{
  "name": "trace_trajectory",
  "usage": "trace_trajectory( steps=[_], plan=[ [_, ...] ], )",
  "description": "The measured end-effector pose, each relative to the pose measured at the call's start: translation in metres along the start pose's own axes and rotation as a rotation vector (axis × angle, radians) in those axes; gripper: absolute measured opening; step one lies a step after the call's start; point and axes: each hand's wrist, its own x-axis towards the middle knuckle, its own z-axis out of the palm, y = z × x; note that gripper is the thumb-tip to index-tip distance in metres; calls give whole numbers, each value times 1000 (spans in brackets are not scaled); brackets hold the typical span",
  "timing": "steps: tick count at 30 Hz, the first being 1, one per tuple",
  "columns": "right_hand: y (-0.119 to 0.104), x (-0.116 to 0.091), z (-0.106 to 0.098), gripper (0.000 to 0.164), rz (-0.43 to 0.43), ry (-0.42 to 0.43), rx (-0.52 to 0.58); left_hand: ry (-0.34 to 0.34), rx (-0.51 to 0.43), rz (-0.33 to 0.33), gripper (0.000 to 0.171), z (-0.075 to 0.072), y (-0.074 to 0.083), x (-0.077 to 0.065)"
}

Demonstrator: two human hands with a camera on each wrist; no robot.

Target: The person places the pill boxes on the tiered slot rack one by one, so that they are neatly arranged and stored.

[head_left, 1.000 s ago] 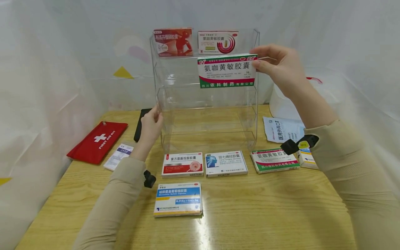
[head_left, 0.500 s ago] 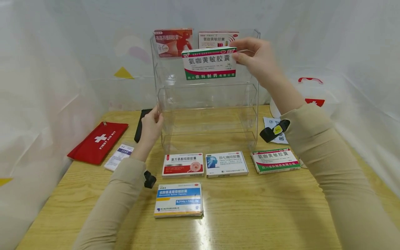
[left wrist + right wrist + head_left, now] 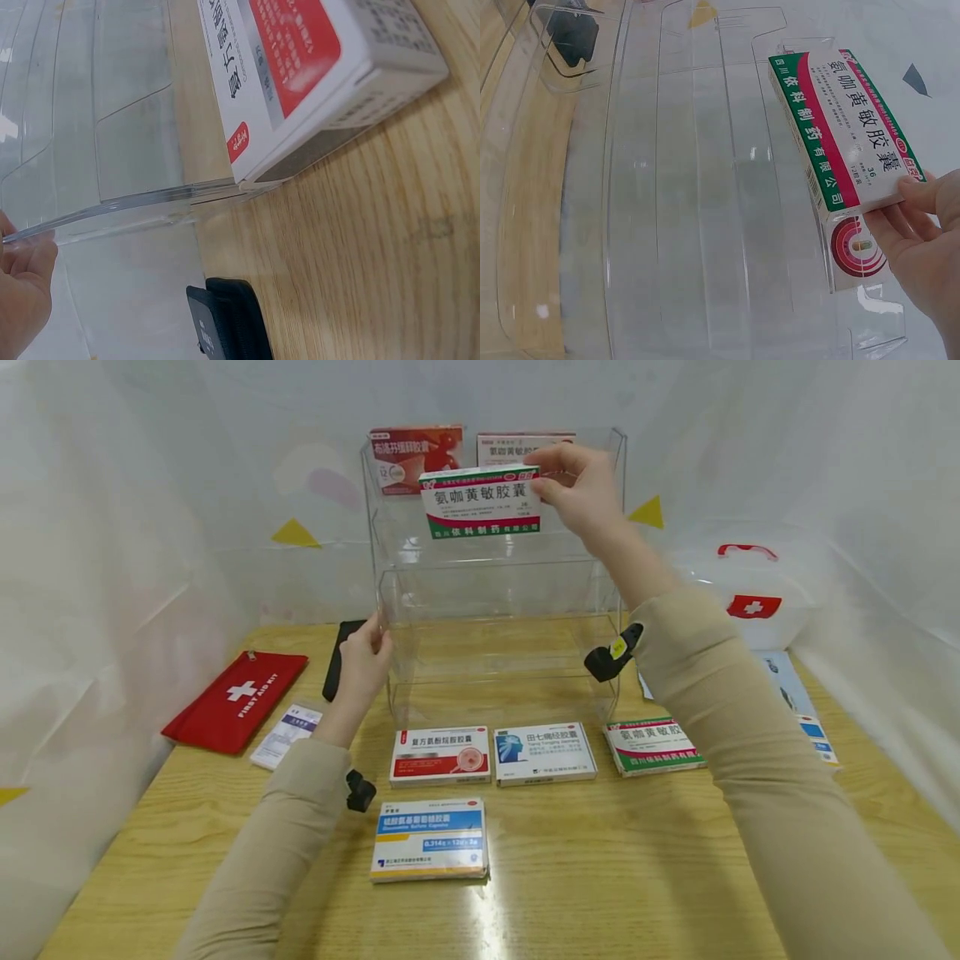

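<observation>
My right hand (image 3: 581,493) pinches the right end of a green, white and red medicine box (image 3: 480,503), held upright in front of the upper tiers of a clear acrylic display rack (image 3: 495,589). In the right wrist view the thumb lies on the front of this medicine box (image 3: 847,131) and fingers are behind it. On the top tier stand a red medicine box (image 3: 416,452) and a white and pink one (image 3: 510,446), both partly covered by the held box. My left hand (image 3: 365,656) grips the rack's left side edge; in the left wrist view its fingers curl at the clear panel (image 3: 112,206).
In front of the rack lie a red and white box (image 3: 439,756), a white and blue box (image 3: 545,753), another green box (image 3: 652,745) and a blue and white box (image 3: 429,839). A red first aid pouch (image 3: 236,702) lies left; a white first aid case (image 3: 750,585) stands right.
My right hand has carried the green medicine box left and slightly up and back, towards the upper left of the rack. My left hand stays on the rack's side.
</observation>
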Motion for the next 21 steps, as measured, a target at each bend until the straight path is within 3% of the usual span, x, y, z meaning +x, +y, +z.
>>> trace_trajectory(
  steps=[11,21],
  plan=[
    [6,12,19,27,-5,-3,-70,2,-11,4,47,1,1,-1],
    [16,13,30,27,59,-14,-63,-3,2,11,46,2,1,-2]
  ],
)
